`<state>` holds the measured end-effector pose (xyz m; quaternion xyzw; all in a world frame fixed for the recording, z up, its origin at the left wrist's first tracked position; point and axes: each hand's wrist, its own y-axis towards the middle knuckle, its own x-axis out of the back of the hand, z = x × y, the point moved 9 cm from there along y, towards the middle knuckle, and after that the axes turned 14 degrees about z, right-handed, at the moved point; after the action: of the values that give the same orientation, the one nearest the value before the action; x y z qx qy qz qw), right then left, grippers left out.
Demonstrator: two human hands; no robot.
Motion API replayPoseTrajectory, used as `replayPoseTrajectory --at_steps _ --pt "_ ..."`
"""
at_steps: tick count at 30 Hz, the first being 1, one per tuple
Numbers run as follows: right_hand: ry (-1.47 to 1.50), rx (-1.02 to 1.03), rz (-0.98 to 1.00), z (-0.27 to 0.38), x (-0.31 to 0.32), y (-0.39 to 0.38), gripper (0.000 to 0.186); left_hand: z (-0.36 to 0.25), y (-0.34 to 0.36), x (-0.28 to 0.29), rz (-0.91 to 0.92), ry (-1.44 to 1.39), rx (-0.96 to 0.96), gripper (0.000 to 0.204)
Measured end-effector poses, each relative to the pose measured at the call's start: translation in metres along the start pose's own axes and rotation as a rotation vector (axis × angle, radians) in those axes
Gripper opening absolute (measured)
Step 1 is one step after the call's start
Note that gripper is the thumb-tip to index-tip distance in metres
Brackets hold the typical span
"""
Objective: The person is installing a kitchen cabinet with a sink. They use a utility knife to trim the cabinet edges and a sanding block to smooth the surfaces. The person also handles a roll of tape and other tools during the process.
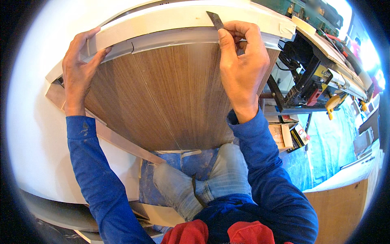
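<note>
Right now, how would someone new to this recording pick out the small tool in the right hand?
Find the brown wood-grain panel and follow it up to the pale trim strip. There the right hand pinches a thin dark blade, the only slim, pointed, dark piece against that light trim.

The panel point(170, 97) in front of me is brown with a dark wood grain running lengthwise. The strip point(178, 20) along its top edge is cream white, with a pale grey band point(174, 38) under it. The blade point(215, 19) in my right grip point(241, 61) is dark grey. My sleeves point(97, 179) are bright blue, my jeans point(219, 179) faded light blue. The floor sheet point(329, 150) is blue-green, and the wall point(28, 134) is white.
</note>
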<state>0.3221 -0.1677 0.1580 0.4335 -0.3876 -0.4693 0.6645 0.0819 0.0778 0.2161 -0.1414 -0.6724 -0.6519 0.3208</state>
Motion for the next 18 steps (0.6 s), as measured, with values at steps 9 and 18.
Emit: replayPoseTrajectory --at_steps 9,18 --pt "-0.057 0.041 0.052 0.004 -0.002 -0.001 0.018 0.003 0.001 0.001 0.015 0.042 0.036 0.056" --pt "-0.056 0.053 0.051 0.005 0.002 0.002 0.018 0.001 0.001 0.001 0.006 -0.014 0.056 0.056"
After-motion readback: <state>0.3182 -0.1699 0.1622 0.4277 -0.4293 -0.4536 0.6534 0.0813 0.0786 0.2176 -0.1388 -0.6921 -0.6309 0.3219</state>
